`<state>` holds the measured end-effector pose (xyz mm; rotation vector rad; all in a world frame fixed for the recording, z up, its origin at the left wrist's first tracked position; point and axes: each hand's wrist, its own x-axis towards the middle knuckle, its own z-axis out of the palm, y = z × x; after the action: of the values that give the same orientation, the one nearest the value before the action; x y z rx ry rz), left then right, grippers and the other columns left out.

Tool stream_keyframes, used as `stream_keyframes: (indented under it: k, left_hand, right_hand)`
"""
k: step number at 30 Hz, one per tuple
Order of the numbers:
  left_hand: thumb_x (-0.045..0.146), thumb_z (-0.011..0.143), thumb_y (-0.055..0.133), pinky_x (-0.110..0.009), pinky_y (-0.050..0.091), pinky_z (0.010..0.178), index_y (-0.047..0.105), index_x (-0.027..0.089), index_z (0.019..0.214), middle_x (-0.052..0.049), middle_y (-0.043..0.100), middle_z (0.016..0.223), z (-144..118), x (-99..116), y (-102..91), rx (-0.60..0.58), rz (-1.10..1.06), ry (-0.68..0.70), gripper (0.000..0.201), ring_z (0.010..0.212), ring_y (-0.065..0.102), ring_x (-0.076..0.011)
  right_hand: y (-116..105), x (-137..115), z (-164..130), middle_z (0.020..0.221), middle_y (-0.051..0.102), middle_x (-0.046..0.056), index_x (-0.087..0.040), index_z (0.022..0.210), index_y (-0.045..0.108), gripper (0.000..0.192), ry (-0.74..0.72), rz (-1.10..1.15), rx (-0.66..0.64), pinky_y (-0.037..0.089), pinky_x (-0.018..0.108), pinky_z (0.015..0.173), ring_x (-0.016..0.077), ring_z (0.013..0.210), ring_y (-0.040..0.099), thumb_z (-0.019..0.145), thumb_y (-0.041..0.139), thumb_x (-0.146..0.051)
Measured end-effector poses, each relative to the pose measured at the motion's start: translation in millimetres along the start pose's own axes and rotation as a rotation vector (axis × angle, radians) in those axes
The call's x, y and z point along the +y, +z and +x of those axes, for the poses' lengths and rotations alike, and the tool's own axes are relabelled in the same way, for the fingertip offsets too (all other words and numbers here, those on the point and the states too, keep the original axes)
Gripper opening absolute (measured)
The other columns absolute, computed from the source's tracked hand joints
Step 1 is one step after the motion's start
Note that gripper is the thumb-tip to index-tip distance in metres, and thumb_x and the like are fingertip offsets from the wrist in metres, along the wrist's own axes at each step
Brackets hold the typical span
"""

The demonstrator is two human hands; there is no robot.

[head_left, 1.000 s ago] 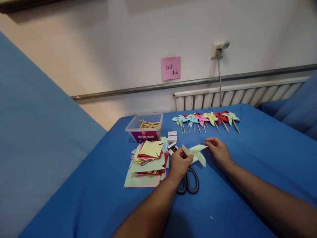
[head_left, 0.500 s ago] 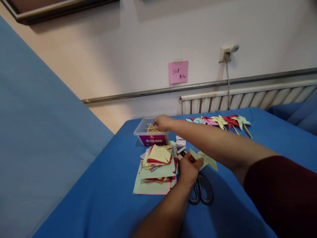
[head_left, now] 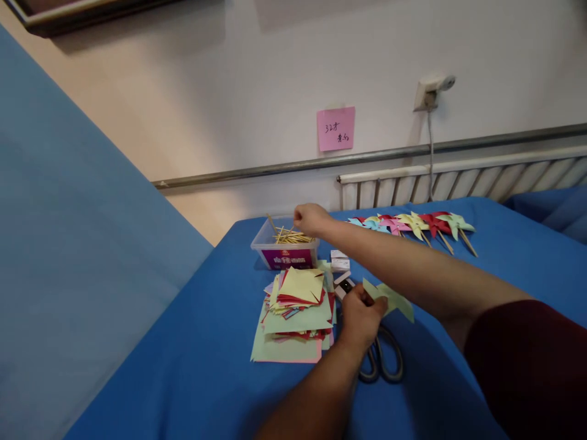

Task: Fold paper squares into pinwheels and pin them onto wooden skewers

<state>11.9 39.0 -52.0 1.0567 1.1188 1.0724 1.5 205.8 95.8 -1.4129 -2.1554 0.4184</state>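
Note:
My left hand (head_left: 362, 316) pinches a folded light-green paper pinwheel (head_left: 395, 300) just above the blue table. My right arm crosses over it, and my right hand (head_left: 310, 219) hovers with fingers closed over a clear plastic box (head_left: 287, 258) of thin wooden sticks (head_left: 292, 236). Whether a stick is between those fingers is hidden. A stack of cut coloured paper squares (head_left: 298, 308) lies left of my left hand. Grey-handled scissors (head_left: 386, 365) lie under my left wrist.
A row of finished paper pinwheels on sticks (head_left: 415, 223) lies along the far edge of the table (head_left: 192, 379). Small white boxes (head_left: 340, 260) sit right of the stick box. A pink note (head_left: 335, 128) hangs on the wall above a radiator (head_left: 458, 178).
My right hand left the green pinwheel and reached across to the stick box, where it now sits slightly higher with fingers closed. My left hand kept hold of the pinwheel.

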Motion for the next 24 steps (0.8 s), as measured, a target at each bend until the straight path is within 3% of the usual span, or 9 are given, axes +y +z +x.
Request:
stream_keyframes:
  k: [2,4,5,8,11,17,24]
  left_hand:
    - [0.025,0.056,0.078,-0.027,0.045,0.059,0.064,0.018,0.075,-0.001,0.066,0.067,2,1,0.4,0.032,-0.022,0.029,0.025,0.062,0.057,-0.0158]
    - [0.025,0.056,0.078,-0.028,0.046,0.061,0.066,0.016,0.079,-0.002,0.068,0.07,3,6,0.2,0.056,-0.078,0.036,0.027,0.062,0.06,-0.016]
    - [0.025,0.056,0.077,-0.028,0.047,0.062,0.067,0.015,0.081,-0.003,0.069,0.072,4,9,-0.3,0.055,-0.117,0.026,0.028,0.062,0.061,-0.0162]
    - [0.026,0.055,0.079,-0.027,0.048,0.062,0.067,0.013,0.083,-0.004,0.071,0.075,4,19,-2.9,0.098,-0.243,0.009,0.033,0.061,0.062,-0.0153]
    - [0.026,0.055,0.08,-0.025,0.047,0.058,0.065,0.013,0.079,-0.001,0.068,0.066,5,28,-4.9,0.16,-0.346,-0.01,0.031,0.055,0.06,-0.0128]
    - [0.023,0.056,0.08,-0.027,0.051,0.064,0.064,0.013,0.08,-0.004,0.071,0.075,1,35,1.0,0.186,-0.404,0.012,0.031,0.064,0.065,-0.0146]
    - [0.023,0.054,0.08,-0.025,0.046,0.058,0.064,0.012,0.08,-0.002,0.068,0.068,0,30,6.1,0.211,-0.389,0.047,0.032,0.058,0.061,-0.0137]
  right_hand:
    - [-26,16,-33,0.09,0.07,0.007,-0.016,0.09,0.068,0.022,0.03,0.062,0.142,0.044,0.028,0.072,0.0191,0.082,0.061,0.08,0.049,-0.021]
    - [-48,36,-78,0.073,0.063,0.002,-0.016,0.08,0.064,0.014,0.06,0.456,0.369,0.043,0.027,0.064,0.0156,0.07,0.057,0.076,0.053,-0.024]
    - [-57,46,-103,0.067,0.058,0.0,-0.018,0.076,0.062,0.01,0.067,0.646,0.404,0.041,0.026,0.058,0.0135,0.062,0.053,0.074,0.056,-0.026]
    - [-74,74,-175,0.059,0.051,-0.004,-0.02,0.072,0.058,0.011,0.096,0.982,0.384,0.034,0.025,0.052,0.0101,0.052,0.044,0.071,0.064,-0.029]
    - [-76,93,-223,0.058,0.051,-0.004,-0.02,0.071,0.06,0.013,0.159,1.033,0.359,0.033,0.026,0.051,0.0099,0.052,0.043,0.069,0.068,-0.03]
    - [-48,102,-243,0.057,0.052,-0.005,-0.018,0.065,0.06,0.019,0.353,0.967,0.273,0.033,0.024,0.051,0.0085,0.051,0.042,0.064,0.071,-0.033]
    - [7,77,-243,0.058,0.054,-0.005,-0.017,0.076,0.06,0.029,0.407,1.19,0.217,0.036,0.023,0.049,0.0089,0.051,0.046,0.066,0.071,-0.042]
